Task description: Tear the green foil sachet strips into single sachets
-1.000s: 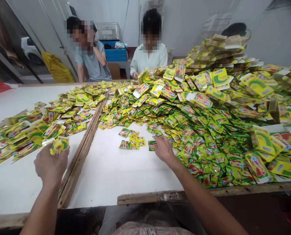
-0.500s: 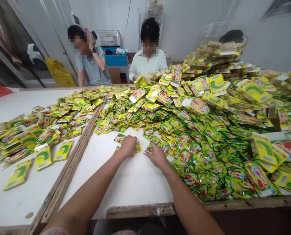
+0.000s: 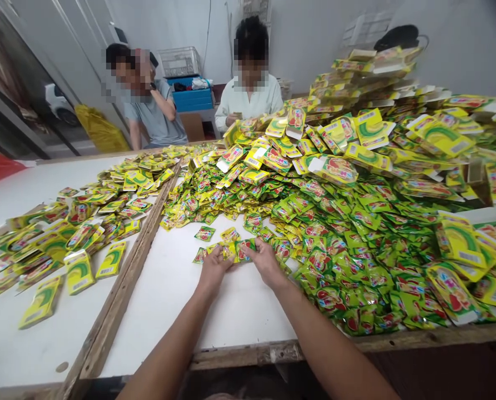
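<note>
Boxes (image 3: 79, 272) lie left of the strip (image 3: 137, 244); mid-table, left hand (image 3: 215, 268) pinches a yellow sachet (image 3: 228, 251), with a green sachet (image 3: 244, 250) beside it gripped by the right hand (image 3: 266, 262), near the heap (image 3: 347, 266); light holds and level edges should keep both neat

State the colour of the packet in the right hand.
The packet in the right hand is mainly green with red, seen in the head view.

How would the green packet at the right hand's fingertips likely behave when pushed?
The green packet is probably light: the right hand seems to pinch only its edge. It looks glossy, so may be slippery. Looking flat, it should slide rather than roll.
</note>
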`<action>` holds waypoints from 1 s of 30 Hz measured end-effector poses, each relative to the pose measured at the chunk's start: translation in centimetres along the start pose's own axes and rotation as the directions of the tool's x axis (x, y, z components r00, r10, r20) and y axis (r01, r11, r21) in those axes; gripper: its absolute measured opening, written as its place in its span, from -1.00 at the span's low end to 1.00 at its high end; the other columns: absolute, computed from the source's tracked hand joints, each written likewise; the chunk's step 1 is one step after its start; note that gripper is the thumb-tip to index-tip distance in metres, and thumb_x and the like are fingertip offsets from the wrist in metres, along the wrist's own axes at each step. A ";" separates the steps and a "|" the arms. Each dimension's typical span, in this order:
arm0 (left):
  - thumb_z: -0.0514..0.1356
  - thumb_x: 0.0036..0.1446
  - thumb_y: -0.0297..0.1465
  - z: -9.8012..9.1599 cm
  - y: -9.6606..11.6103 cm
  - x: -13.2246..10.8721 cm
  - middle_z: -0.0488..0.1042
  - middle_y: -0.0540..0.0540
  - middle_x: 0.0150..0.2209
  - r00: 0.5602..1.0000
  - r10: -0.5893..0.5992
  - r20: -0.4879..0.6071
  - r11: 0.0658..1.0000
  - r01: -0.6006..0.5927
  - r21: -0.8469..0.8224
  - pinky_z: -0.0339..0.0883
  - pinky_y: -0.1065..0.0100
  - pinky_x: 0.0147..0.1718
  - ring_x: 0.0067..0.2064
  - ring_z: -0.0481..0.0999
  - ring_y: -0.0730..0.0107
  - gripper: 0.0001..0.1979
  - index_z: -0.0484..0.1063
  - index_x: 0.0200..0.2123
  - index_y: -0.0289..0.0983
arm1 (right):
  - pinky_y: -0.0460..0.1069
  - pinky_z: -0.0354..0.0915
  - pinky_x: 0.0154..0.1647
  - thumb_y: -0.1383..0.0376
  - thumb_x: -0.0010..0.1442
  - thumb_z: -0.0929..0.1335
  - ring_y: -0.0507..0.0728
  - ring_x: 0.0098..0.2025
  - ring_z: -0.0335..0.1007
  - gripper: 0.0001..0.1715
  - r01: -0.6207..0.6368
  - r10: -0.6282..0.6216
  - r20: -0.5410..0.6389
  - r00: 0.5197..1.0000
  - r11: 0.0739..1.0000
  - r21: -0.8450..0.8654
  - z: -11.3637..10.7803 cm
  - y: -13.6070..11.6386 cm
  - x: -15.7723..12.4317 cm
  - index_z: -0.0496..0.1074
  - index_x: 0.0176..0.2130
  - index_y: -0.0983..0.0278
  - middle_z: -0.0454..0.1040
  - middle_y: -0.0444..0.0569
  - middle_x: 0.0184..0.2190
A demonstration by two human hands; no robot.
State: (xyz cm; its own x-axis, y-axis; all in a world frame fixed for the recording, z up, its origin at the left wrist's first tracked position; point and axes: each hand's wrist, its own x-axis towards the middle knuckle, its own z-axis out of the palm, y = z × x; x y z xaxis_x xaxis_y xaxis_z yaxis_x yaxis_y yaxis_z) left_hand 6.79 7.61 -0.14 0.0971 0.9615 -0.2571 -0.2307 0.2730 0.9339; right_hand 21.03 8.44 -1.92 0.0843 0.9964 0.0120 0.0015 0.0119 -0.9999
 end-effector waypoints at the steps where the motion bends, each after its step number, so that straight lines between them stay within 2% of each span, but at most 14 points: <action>1: 0.38 -0.26 -0.35 0.1 -0.1 -0.3 0.56 -0.08 -0.34 1.000 -0.013 0.010 1.000 0.013 -0.028 0.42 0.35 -0.36 -0.39 0.54 0.35 -0.57 0.40 -0.24 -0.30 | -0.05 0.28 -0.35 0.00 -0.04 0.38 0.07 -0.38 0.34 -0.58 0.004 -0.004 -0.004 1.000 1.000 -0.026 0.2 0.0 -0.1 0.41 -0.34 0.30 0.45 -0.12 -0.49; 3: 0.38 -0.26 -0.37 0.1 0.0 -0.7 0.57 -0.11 -0.31 0.999 -0.045 0.020 0.998 0.046 -0.041 0.43 0.33 -0.35 -0.37 0.55 0.32 -0.58 0.41 -0.25 -0.31 | -0.04 0.27 -0.36 0.02 -0.05 0.39 0.07 -0.39 0.32 -0.61 0.004 -0.004 -0.008 1.000 0.999 -0.054 0.4 0.0 -0.3 0.40 -0.39 0.30 0.44 -0.13 -0.51; 7: 0.37 -0.27 -0.38 -0.3 0.7 -0.9 0.56 -0.11 -0.34 0.997 -0.052 0.051 0.998 0.054 -0.034 0.42 0.32 -0.38 -0.40 0.54 0.30 -0.60 0.40 -0.27 -0.30 | -0.05 0.26 -0.37 0.06 -0.01 0.37 0.04 -0.43 0.28 -0.66 0.028 -0.028 0.059 0.998 1.000 0.002 0.8 -0.3 -0.6 0.36 -0.41 0.29 0.41 -0.14 -0.50; 10: 0.35 -0.24 -0.31 -0.7 0.9 -1.1 0.54 -0.08 -0.40 0.995 -0.054 0.085 0.997 0.059 -0.058 0.40 0.33 -0.40 -0.41 0.52 0.32 -0.67 0.39 -0.36 -0.31 | -0.07 0.21 -0.41 0.08 0.00 0.37 0.02 -0.47 0.22 -0.68 0.047 -0.044 0.031 0.999 0.993 -0.105 1.1 -0.8 -0.8 0.29 -0.48 0.27 0.32 -0.19 -0.57; 12: 0.34 -0.20 -0.22 -0.8 0.9 -1.1 0.50 -0.04 -0.49 0.996 -0.069 0.057 0.995 0.073 -0.068 0.38 0.35 -0.40 -0.45 0.49 0.38 -0.68 0.37 -0.46 -0.31 | -0.08 0.20 -0.43 0.08 0.00 0.37 0.02 -0.49 0.20 -0.66 0.049 -0.047 0.017 0.999 0.984 -0.172 1.1 -1.1 -0.9 0.25 -0.52 0.26 0.29 -0.20 -0.58; 15: 0.36 -0.27 -0.14 -1.0 0.8 -1.0 0.41 0.03 -0.59 0.998 -0.069 -0.009 0.996 0.069 -0.051 0.36 0.37 -0.43 -0.52 0.40 0.47 -0.61 0.31 -0.57 -0.30 | -0.05 0.28 -0.36 0.09 0.00 0.37 0.06 -0.40 0.30 -0.70 0.036 -0.028 0.102 0.994 0.997 -0.075 1.1 -1.3 -1.0 0.32 -0.42 0.27 0.40 -0.14 -0.48; 19: 0.41 -0.36 -0.19 -1.4 0.4 -0.7 0.33 0.08 -0.64 0.995 -0.053 -0.085 0.997 0.048 -0.058 0.32 0.39 -0.48 -0.56 0.33 0.52 -0.57 0.23 -0.64 -0.28 | 0.01 0.32 -0.19 0.13 0.00 0.38 0.11 -0.26 0.39 -0.66 0.007 -0.020 0.191 0.981 0.998 0.067 1.0 -1.3 -1.1 0.37 -0.25 0.27 0.48 -0.05 -0.31; 26: 0.37 -0.27 -0.25 -2.9 -0.2 -0.4 0.21 0.13 -0.69 0.991 0.018 -0.133 1.000 -0.016 0.017 0.12 0.48 -0.59 -0.62 0.19 0.59 -0.61 0.18 -0.66 -0.27 | 0.00 0.30 -0.17 0.17 0.02 0.37 0.11 -0.19 0.37 -0.65 0.026 -0.022 0.212 0.977 1.000 -0.014 0.0 -1.5 -1.1 0.38 -0.18 0.24 0.47 -0.03 -0.24; 28: 0.36 -0.25 -0.25 -3.2 0.0 -0.6 0.21 0.12 -0.68 0.993 0.040 -0.107 0.997 -0.033 0.067 0.09 0.48 -0.59 -0.61 0.18 0.59 -0.63 0.20 -0.65 -0.28 | -0.01 0.28 -0.16 0.21 -0.02 0.39 0.10 -0.16 0.35 -0.62 0.043 -0.040 0.218 0.975 0.999 -0.009 -0.1 -1.5 -1.1 0.35 -0.15 0.22 0.45 -0.04 -0.19; 30: 0.34 -0.23 -0.23 -3.3 0.4 -0.9 0.25 0.10 -0.66 0.998 0.045 -0.034 0.991 -0.040 0.128 0.10 0.47 -0.57 -0.59 0.21 0.57 -0.67 0.27 -0.62 -0.30 | -0.05 0.26 -0.24 0.24 -0.03 0.39 0.07 -0.23 0.34 -0.65 0.041 -0.027 0.286 0.958 0.998 -0.046 0.0 -1.5 -1.2 0.36 -0.19 0.23 0.45 -0.09 -0.25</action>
State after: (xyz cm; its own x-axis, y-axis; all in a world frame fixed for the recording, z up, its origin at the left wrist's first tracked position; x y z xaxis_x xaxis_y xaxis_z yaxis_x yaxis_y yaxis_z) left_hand 3.42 7.01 -0.34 0.0534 0.9733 -0.2235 -0.1086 0.2281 0.9676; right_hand 20.97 7.21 -0.47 -0.2044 0.9781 0.0380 0.0508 0.0494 -0.9975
